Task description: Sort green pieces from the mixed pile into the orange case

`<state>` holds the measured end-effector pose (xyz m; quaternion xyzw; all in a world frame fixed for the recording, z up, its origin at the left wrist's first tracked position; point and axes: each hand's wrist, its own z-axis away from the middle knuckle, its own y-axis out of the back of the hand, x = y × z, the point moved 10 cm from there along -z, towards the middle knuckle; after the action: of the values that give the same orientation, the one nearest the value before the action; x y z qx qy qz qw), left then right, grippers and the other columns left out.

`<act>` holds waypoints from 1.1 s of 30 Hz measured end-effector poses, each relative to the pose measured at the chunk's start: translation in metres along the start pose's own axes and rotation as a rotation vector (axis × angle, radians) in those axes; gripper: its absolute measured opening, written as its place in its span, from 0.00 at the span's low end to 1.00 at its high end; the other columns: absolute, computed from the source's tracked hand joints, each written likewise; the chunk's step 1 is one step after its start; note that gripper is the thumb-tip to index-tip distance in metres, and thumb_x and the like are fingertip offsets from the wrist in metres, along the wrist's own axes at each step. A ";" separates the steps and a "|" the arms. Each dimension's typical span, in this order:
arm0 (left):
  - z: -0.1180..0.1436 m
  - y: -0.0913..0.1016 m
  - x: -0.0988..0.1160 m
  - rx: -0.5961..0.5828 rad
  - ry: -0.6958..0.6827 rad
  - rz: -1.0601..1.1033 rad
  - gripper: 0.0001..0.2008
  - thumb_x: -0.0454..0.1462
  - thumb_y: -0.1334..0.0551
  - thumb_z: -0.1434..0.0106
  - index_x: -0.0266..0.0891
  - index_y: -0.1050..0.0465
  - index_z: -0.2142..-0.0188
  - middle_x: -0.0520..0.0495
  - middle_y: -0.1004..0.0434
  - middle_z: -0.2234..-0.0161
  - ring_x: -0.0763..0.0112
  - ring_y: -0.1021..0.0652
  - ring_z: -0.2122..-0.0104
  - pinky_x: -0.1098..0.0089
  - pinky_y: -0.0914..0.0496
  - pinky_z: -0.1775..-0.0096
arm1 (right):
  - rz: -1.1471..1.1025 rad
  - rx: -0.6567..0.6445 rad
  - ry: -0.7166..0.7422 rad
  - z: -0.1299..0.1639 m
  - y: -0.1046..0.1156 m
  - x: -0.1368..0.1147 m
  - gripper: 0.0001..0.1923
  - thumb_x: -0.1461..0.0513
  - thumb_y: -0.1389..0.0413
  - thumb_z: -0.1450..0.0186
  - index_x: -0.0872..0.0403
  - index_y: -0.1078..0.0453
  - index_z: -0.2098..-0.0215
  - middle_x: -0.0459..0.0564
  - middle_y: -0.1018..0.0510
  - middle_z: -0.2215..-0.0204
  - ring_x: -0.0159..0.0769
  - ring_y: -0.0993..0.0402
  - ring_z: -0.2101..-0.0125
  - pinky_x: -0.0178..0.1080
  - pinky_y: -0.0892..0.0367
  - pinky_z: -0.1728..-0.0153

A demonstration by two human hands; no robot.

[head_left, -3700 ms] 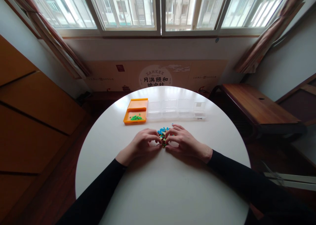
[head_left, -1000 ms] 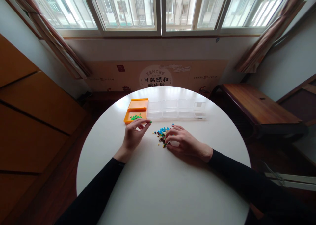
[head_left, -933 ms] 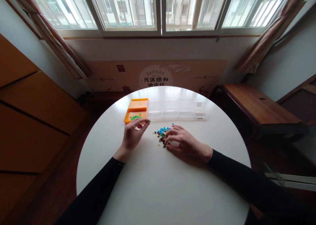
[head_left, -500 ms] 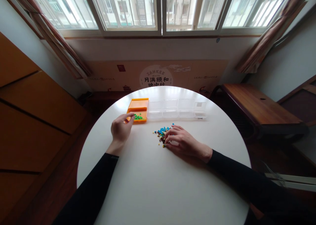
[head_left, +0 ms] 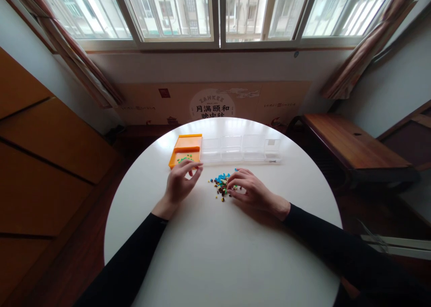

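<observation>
My left hand (head_left: 182,180) hovers over the table in front of the orange tray, thumb and forefinger slightly apart; I see nothing between them. Small green bricks (head_left: 185,159) lie in the front compartment of that orange tray (head_left: 189,142), partly hidden by my fingers. A loose pile of tiny building bricks (head_left: 221,180), blue, brown, yellow and some green, sits on the tabletop. At the pile's right side, my right hand (head_left: 254,191) rests with fingers curled and the thumb and forefinger tips close together among the pieces. Anything pinched there is too small to make out.
A clear plastic box with compartments (head_left: 232,149) stands right of the orange tray. Everything rests on a round white table (head_left: 215,253). A wooden bench (head_left: 357,143) is at the right, orange-brown cabinets (head_left: 50,163) at the left, and windows beyond.
My left hand has drawn away from the green bricks in the orange tray, moving right toward the pile, its fingers parting. My right hand has shifted slightly at the pile.
</observation>
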<state>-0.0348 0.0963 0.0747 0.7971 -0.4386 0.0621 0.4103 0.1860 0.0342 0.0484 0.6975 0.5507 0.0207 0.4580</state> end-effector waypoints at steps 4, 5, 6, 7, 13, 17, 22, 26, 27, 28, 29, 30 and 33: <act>0.012 -0.029 0.048 -0.157 -0.236 0.085 0.07 0.40 0.29 0.27 0.45 0.15 0.51 0.48 0.15 0.60 0.73 0.23 0.70 0.68 0.24 0.62 | -0.076 0.080 -0.077 0.000 0.010 0.009 0.03 0.59 0.36 0.23 0.48 0.21 0.57 0.50 0.14 0.58 0.43 0.19 0.56 0.50 0.26 0.46; 0.015 -0.034 0.056 -0.181 -0.271 0.095 0.07 0.40 0.28 0.27 0.46 0.15 0.51 0.48 0.15 0.60 0.72 0.22 0.70 0.67 0.24 0.62 | -0.100 0.091 -0.099 0.000 0.012 0.010 0.03 0.59 0.35 0.23 0.48 0.20 0.57 0.50 0.15 0.58 0.43 0.19 0.56 0.49 0.25 0.47; 0.018 -0.038 0.061 -0.194 -0.294 0.097 0.07 0.40 0.28 0.28 0.46 0.15 0.51 0.48 0.14 0.60 0.72 0.21 0.69 0.67 0.25 0.62 | -0.125 0.097 -0.122 0.000 0.013 0.012 0.03 0.59 0.35 0.23 0.48 0.20 0.57 0.51 0.15 0.58 0.43 0.19 0.56 0.48 0.25 0.48; 0.020 -0.041 0.064 -0.200 -0.307 0.097 0.07 0.40 0.27 0.28 0.46 0.15 0.51 0.48 0.14 0.60 0.72 0.20 0.69 0.67 0.25 0.62 | -0.147 0.099 -0.144 0.000 0.013 0.013 0.04 0.59 0.35 0.23 0.48 0.20 0.57 0.51 0.16 0.58 0.42 0.19 0.56 0.48 0.25 0.49; 0.022 -0.043 0.076 -0.161 -0.370 0.097 0.05 0.42 0.27 0.27 0.47 0.14 0.54 0.51 0.12 0.62 0.73 0.17 0.69 0.67 0.25 0.62 | -0.209 0.098 -0.199 0.000 0.013 0.015 0.05 0.57 0.36 0.22 0.48 0.19 0.57 0.51 0.17 0.58 0.42 0.19 0.56 0.47 0.24 0.50; 0.021 -0.040 0.084 -0.130 -0.411 0.091 0.04 0.40 0.27 0.27 0.48 0.14 0.53 0.52 0.11 0.62 0.73 0.16 0.67 0.68 0.25 0.61 | -0.208 0.098 -0.200 0.000 0.013 0.016 0.06 0.56 0.36 0.22 0.48 0.19 0.57 0.51 0.17 0.58 0.43 0.19 0.56 0.47 0.24 0.50; 0.022 -0.044 0.083 -0.142 -0.404 0.050 0.05 0.39 0.28 0.25 0.50 0.14 0.51 0.51 0.11 0.62 0.72 0.15 0.67 0.68 0.25 0.60 | -0.216 0.099 -0.204 -0.002 0.014 0.014 0.06 0.57 0.36 0.22 0.48 0.19 0.57 0.51 0.17 0.58 0.42 0.20 0.56 0.47 0.24 0.51; 0.022 -0.044 0.077 -0.136 -0.361 0.068 0.03 0.38 0.29 0.25 0.47 0.15 0.54 0.50 0.11 0.62 0.71 0.16 0.67 0.67 0.25 0.61 | -0.207 0.096 -0.198 -0.004 0.016 0.011 0.05 0.57 0.36 0.22 0.48 0.20 0.57 0.51 0.17 0.58 0.43 0.20 0.56 0.46 0.24 0.51; 0.022 -0.044 0.076 -0.133 -0.348 0.083 0.03 0.38 0.29 0.26 0.46 0.15 0.54 0.50 0.11 0.62 0.71 0.16 0.67 0.67 0.25 0.61 | -0.201 0.097 -0.192 -0.004 0.017 0.010 0.05 0.57 0.36 0.22 0.48 0.20 0.57 0.51 0.17 0.59 0.42 0.20 0.56 0.46 0.24 0.51; 0.021 -0.043 0.074 -0.133 -0.330 0.097 0.02 0.38 0.29 0.26 0.46 0.15 0.55 0.50 0.12 0.62 0.71 0.16 0.67 0.67 0.25 0.61 | -0.192 0.100 -0.185 -0.004 0.017 0.009 0.04 0.58 0.36 0.22 0.48 0.20 0.56 0.50 0.17 0.59 0.42 0.20 0.57 0.46 0.25 0.51; 0.020 -0.043 0.072 -0.137 -0.308 0.110 0.02 0.38 0.28 0.26 0.46 0.15 0.55 0.49 0.12 0.62 0.70 0.16 0.67 0.67 0.25 0.61 | -0.179 0.105 -0.176 -0.004 0.018 0.008 0.03 0.58 0.35 0.23 0.48 0.21 0.56 0.50 0.17 0.60 0.42 0.20 0.58 0.46 0.25 0.51; 0.020 -0.044 0.070 -0.142 -0.284 0.123 0.02 0.39 0.28 0.26 0.46 0.15 0.56 0.49 0.12 0.62 0.70 0.17 0.67 0.67 0.26 0.62 | -0.162 0.110 -0.166 -0.004 0.018 0.008 0.03 0.58 0.35 0.23 0.48 0.21 0.55 0.49 0.17 0.61 0.42 0.21 0.58 0.47 0.26 0.51; 0.019 -0.046 0.066 -0.163 -0.230 0.151 0.04 0.40 0.29 0.25 0.45 0.14 0.57 0.49 0.13 0.63 0.70 0.18 0.68 0.67 0.26 0.62 | -0.097 0.113 -0.130 -0.003 0.017 0.006 0.04 0.57 0.34 0.24 0.48 0.22 0.55 0.49 0.17 0.61 0.42 0.21 0.59 0.48 0.27 0.49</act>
<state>0.0345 0.0530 0.0651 0.7279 -0.5449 -0.0348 0.4147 0.1990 0.0413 0.0584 0.6945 0.5532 -0.0780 0.4534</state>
